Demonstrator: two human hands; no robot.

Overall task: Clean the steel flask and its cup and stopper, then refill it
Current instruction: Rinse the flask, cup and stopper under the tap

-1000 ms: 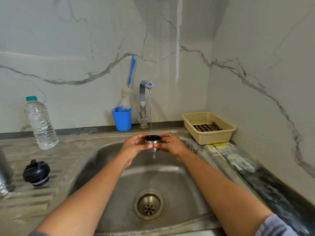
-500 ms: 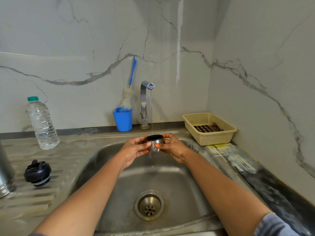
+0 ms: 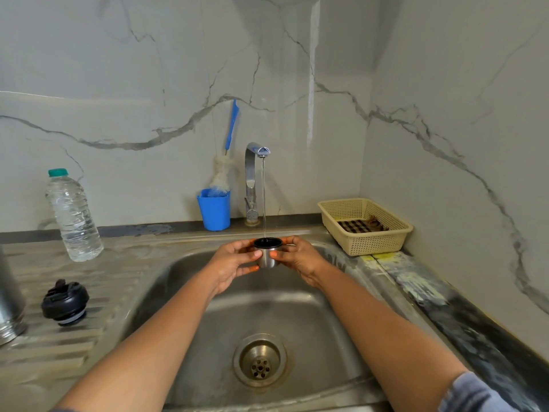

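Cup (image 3: 268, 253) looked tipped 0.5 s ago, now level: mouth up, axis vertical, directly under tap (image 3: 256, 179) stream. L hand (image 3: 234, 263) & R hand (image 3: 300, 260) both grip its sides.

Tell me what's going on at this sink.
A person is rinsing the cup. The left hand and right hand grip it from either side, upright over the sink, and a thin stream from the tap falls into its mouth. The stopper sits on the drainboard to the left, with the flask at the frame's left edge.
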